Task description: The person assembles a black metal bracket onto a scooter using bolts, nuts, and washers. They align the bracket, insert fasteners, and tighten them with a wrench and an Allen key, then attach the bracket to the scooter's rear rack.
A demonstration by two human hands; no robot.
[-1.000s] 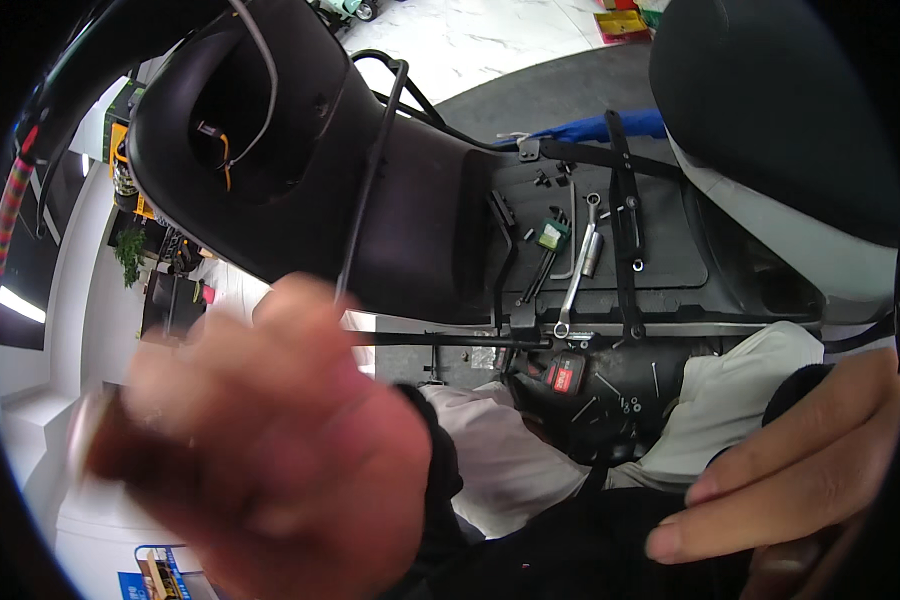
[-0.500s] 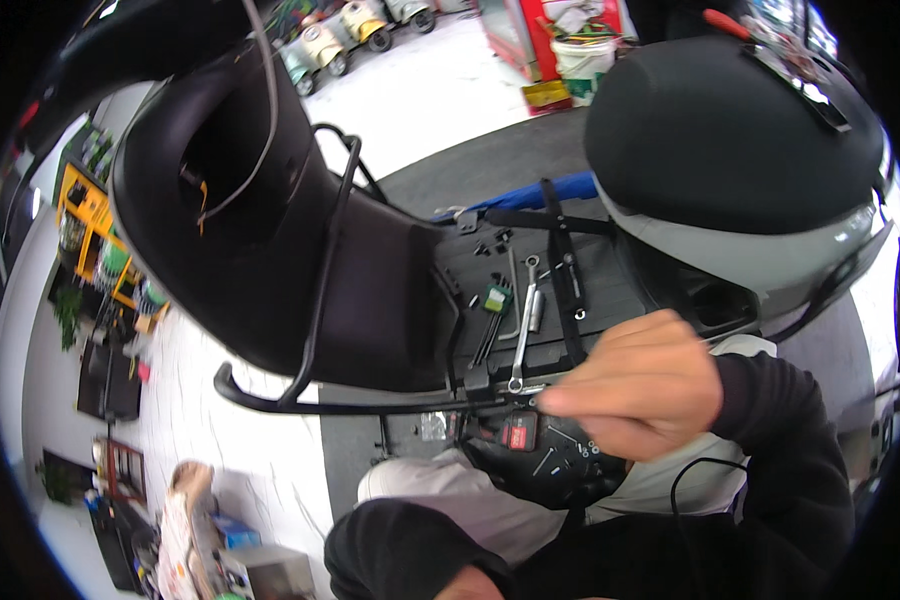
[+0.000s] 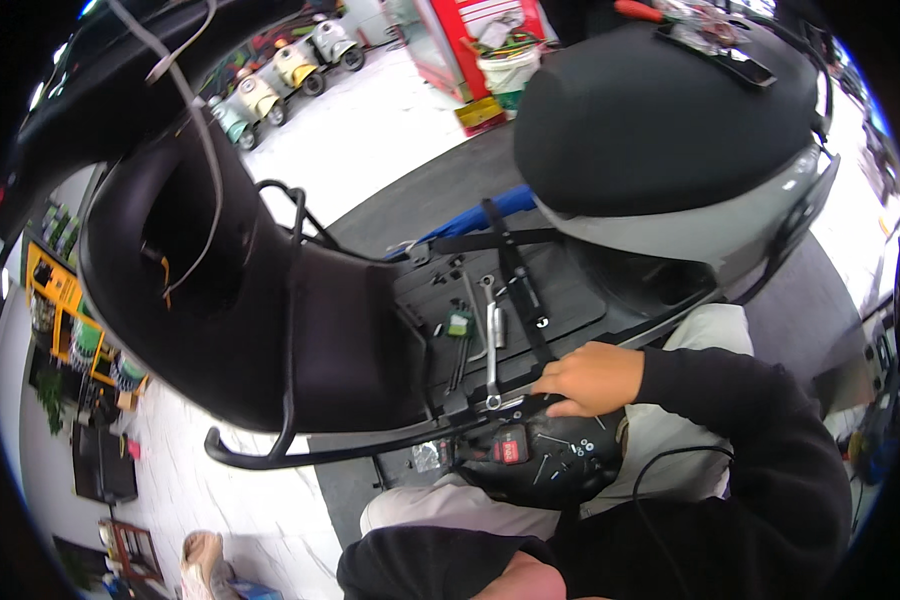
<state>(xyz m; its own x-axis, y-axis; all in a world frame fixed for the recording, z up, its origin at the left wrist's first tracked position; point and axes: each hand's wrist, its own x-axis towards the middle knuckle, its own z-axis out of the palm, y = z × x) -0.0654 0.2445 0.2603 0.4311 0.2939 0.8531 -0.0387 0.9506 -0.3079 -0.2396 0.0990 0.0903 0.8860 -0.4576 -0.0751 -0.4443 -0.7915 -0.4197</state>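
Observation:
My right hand (image 3: 592,380) lies at the near edge of the scooter's footboard (image 3: 560,318), palm down. Its fingers are bent and its thumb is close to them; what they grip, if anything, is hidden. Just left of it a ring spanner (image 3: 491,345) lies lengthwise across the footboard. Beside the spanner are a silver socket (image 3: 499,327), a green hex key holder (image 3: 459,324) with dark keys, and several small dark bolts (image 3: 457,264). A black strap (image 3: 515,270) crosses the footboard. Only skin of my left hand (image 3: 530,580) shows at the lower edge; its fingers are hidden.
A black tray-like surface (image 3: 490,483) by my knees holds a red-and-black box (image 3: 510,446), bolts and nuts (image 3: 577,449). A black crash bar (image 3: 292,330) rings the front shield. The black seat (image 3: 660,130) is at right; a loose cable (image 3: 217,170) hangs at left.
My right hand has come down from above onto the footboard's near edge, its fingers less blurred. The whole view has shifted and turned, so the scooter sits further left.

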